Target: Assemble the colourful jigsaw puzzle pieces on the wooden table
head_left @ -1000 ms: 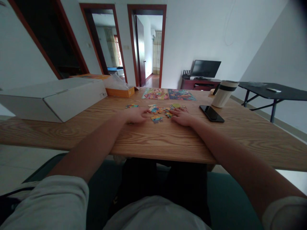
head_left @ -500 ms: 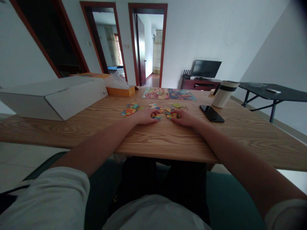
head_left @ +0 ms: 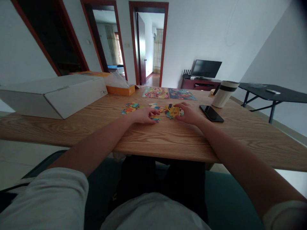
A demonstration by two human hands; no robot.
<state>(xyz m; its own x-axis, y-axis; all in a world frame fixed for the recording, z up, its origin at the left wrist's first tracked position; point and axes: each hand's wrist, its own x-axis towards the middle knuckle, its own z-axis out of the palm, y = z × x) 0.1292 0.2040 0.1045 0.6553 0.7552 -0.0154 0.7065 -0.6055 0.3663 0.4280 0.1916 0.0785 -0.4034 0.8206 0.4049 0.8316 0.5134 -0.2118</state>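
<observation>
My right hand (head_left: pixel 189 114) grips yellow puzzle pieces (head_left: pixel 174 111). My left hand (head_left: pixel 143 116) curls at other pieces (head_left: pixel 156 119), grip unclear; scattered clusters remain, any joins indistinct.

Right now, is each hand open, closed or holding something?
Left hand: at puzzle pieces, grip can't be told.
Right hand: holding yellow puzzle piece.

The tabletop (head_left: pixel 153 137) was wood, its grain plain under a smooth satin finish. The smartphone (head_left: pixel 211 113) had a glossy, glass-like black face. The long white box (head_left: pixel 55 95) looked like matt cardboard; crinkled clear plastic film (head_left: pixel 117 80) lay in the orange card tray (head_left: pixel 121 91). The sleeve (head_left: pixel 55 191) was soft, matt cloth.
</observation>
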